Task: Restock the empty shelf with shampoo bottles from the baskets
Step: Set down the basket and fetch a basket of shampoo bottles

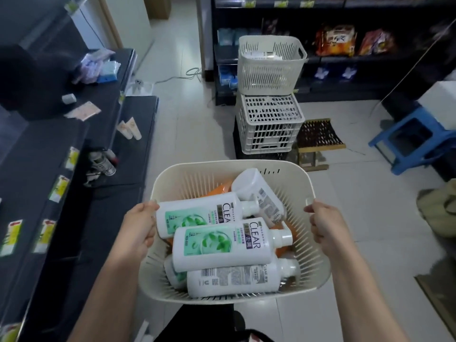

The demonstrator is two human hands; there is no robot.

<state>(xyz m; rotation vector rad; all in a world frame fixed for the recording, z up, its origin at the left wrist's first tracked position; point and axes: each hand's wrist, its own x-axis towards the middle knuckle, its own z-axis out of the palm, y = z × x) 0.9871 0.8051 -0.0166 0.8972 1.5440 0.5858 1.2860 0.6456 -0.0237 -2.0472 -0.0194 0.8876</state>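
A cream slotted basket [318, 262] hangs in front of me above the floor. My left hand [138, 228] grips its left rim and my right hand [325, 224] grips its right rim. Inside lie several white shampoo bottles [222, 245] on their sides, two showing green CLEAR labels, with orange bottles [219, 188] partly hidden beneath them. Dark shelves [37, 174] with price tags run along my left, their near boards mostly bare.
Ahead, another cream basket [269, 65] sits on a white crate [270, 124] on the tiled floor. A blue stool [409, 141] stands at right, a bag [439, 211] further right. Stocked dark shelving lines the back wall. Small tubes [129, 129] and cans [103, 161] lie on the left shelves.
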